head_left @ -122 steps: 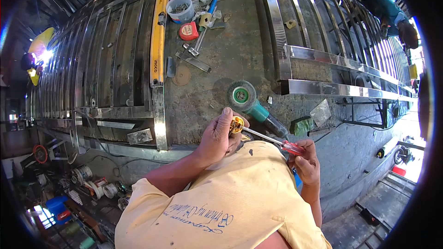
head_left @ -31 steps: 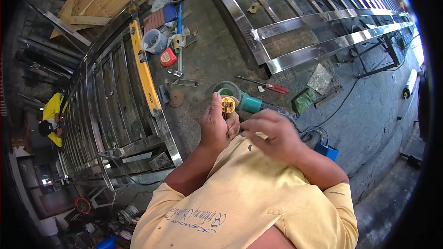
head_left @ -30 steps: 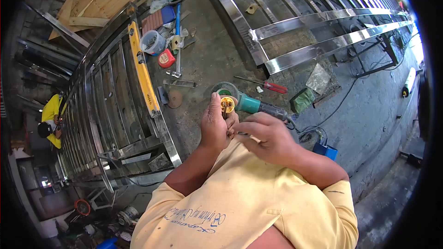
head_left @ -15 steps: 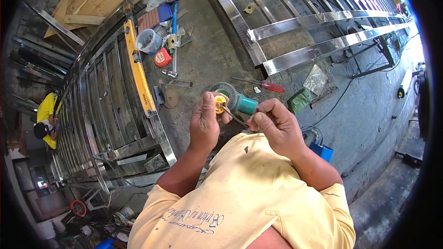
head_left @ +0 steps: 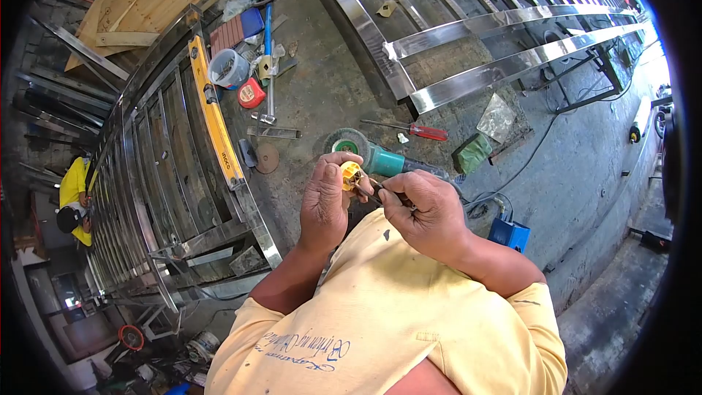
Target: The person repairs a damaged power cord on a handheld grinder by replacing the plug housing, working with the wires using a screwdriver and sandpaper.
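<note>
My left hand (head_left: 327, 194) pinches a small, round yellow electrical plug (head_left: 351, 173) between thumb and fingers, its open side showing. A dark cord (head_left: 374, 189) runs from it toward my right hand (head_left: 428, 208), whose thumb and forefinger are closed on the cord close beside the plug. The fine parts inside the plug are too small to make out. Just beyond both hands lies a green angle grinder (head_left: 386, 162) on the floor, partly hidden by my fingers. A red-handled screwdriver (head_left: 428, 132) lies past the grinder.
At left, a yellow spirit level (head_left: 213, 113) rests on a metal frame (head_left: 175, 168). A tub (head_left: 229, 69), a red tape measure (head_left: 251, 93) and a hammer (head_left: 269, 66) lie ahead. Another metal frame (head_left: 504, 69) stands at right. A person in yellow (head_left: 73, 183) is far left.
My right hand has moved left and closer to the plug, its grip now nearer the plug along the cord. More of the grinder's body shows. The view has shifted slightly.
</note>
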Demonstrator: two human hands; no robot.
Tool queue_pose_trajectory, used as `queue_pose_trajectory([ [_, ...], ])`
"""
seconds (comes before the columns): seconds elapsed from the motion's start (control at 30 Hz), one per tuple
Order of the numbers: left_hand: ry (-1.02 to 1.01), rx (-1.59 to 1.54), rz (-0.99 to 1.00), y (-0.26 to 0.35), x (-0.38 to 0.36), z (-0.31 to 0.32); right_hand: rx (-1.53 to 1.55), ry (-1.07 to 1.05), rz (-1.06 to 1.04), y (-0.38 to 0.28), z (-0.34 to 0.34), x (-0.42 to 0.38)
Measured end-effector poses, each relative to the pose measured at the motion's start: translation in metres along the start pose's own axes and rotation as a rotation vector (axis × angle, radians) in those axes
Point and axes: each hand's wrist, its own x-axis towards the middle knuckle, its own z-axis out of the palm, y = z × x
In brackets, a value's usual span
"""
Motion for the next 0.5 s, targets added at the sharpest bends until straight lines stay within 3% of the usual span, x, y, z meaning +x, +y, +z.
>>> queue_pose_trajectory([
  [0.2, -0.032, 0.044, -0.016, 0.003, -0.002, -0.002, -0.039, 0.040, -0.102, 0.001, 0.003, 0.001],
  [0.3, -0.004, -0.302, -0.182, 0.010, -0.003, 0.007, -0.070, 0.043, -0.120, 0.001, 0.005, 0.000],
  [0.5, 0.068, -0.405, -0.360, 0.011, -0.005, 0.003, -0.116, 0.034, -0.115, -0.001, 0.006, 0.000],
])
